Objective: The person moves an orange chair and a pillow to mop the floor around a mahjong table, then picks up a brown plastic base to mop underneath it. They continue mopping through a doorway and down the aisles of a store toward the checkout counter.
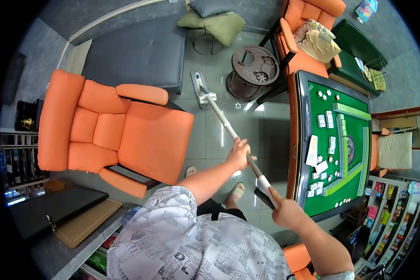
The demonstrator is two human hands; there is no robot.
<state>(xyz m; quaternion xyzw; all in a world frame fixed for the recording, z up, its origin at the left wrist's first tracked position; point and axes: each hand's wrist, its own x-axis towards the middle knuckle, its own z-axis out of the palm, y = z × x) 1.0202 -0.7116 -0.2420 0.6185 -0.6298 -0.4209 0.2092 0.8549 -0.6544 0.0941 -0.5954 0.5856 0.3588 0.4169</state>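
A flat mop (224, 120) slants across the middle of the head view, and both of my hands grip its pole. My left hand (239, 154) wraps around the pole about halfway up. Farther back, my right hand (284, 212) closes on the handle end, thumb laid along it. The mop's flat head (200, 88) rests on the grey tiled floor (210, 137), between the dark grey daybed and the round brown table. A dark part hangs under the handle near my right hand.
An orange armchair (149, 135) stands left of the pole, a mahjong table (292, 154) with tiles on the right. Ahead are a dark grey daybed (135, 51), a round brown table (253, 70) and another orange chair (303, 51). Shelves (392, 219) line the lower right.
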